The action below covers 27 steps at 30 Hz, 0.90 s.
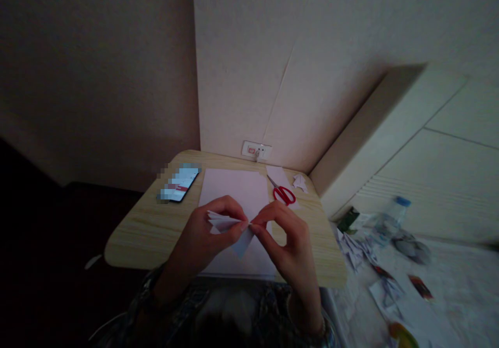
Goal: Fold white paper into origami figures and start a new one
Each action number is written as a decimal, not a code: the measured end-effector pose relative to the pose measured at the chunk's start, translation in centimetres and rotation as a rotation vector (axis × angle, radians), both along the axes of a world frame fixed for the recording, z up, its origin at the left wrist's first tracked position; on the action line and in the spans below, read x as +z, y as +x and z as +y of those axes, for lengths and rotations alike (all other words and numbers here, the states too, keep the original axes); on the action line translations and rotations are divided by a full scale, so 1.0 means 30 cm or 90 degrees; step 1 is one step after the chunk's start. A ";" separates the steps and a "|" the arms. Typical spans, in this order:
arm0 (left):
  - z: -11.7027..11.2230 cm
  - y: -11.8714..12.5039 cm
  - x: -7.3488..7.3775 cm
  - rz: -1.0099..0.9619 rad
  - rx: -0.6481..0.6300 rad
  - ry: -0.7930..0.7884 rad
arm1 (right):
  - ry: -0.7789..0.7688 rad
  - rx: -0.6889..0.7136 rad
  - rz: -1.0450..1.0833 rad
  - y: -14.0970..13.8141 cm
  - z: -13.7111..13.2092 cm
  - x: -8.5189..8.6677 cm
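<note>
A small folded piece of white paper [230, 228] is held above a white sheet [237, 192] that lies on a small light wooden table [148, 228]. My left hand [206, 233] grips the folded paper from the left, fingers curled round its layers. My right hand [286, 239] pinches the paper's right side between thumb and forefinger. The two hands meet at the paper's middle.
A phone [178, 184] lies at the table's back left. Red-handled scissors [284, 192] and a crumpled scrap [300, 182] lie at the back right, near a wall socket [256, 151]. To the right, a surface holds a plastic bottle [392, 218] and scattered papers [362, 249].
</note>
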<state>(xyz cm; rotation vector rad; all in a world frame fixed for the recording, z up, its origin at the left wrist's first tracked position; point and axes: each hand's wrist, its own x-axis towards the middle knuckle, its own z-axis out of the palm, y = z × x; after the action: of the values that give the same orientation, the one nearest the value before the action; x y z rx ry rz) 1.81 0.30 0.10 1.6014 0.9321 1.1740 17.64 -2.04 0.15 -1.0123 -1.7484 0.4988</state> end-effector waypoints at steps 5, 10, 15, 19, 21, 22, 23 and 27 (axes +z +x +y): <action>0.003 0.000 -0.001 0.004 0.021 0.023 | 0.005 0.005 -0.007 0.003 -0.002 0.005; 0.009 -0.018 -0.014 -0.002 0.051 0.054 | 0.021 -0.016 -0.015 0.022 -0.010 0.013; 0.013 -0.033 -0.015 -0.005 0.062 0.068 | 0.026 -0.029 -0.011 0.044 -0.017 0.019; 0.015 -0.040 -0.015 0.000 0.071 0.078 | 0.037 -0.038 -0.021 0.060 -0.018 0.016; 0.015 -0.044 -0.015 0.003 0.083 0.076 | 0.041 -0.050 -0.017 0.069 -0.019 0.013; 0.014 -0.046 -0.014 0.005 0.089 0.076 | 0.041 -0.054 -0.015 0.072 -0.019 0.011; 0.014 -0.048 -0.013 0.008 0.093 0.077 | 0.041 -0.054 -0.013 0.075 -0.020 0.009; 0.013 -0.053 -0.013 0.010 0.095 0.094 | 0.038 -0.052 -0.009 0.080 -0.020 0.008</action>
<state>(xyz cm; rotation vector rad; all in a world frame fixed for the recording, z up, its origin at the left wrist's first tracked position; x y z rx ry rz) 0.22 0.70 -0.28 1.6831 1.0094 1.3615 20.05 -2.63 0.40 -1.0424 -1.7176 0.3872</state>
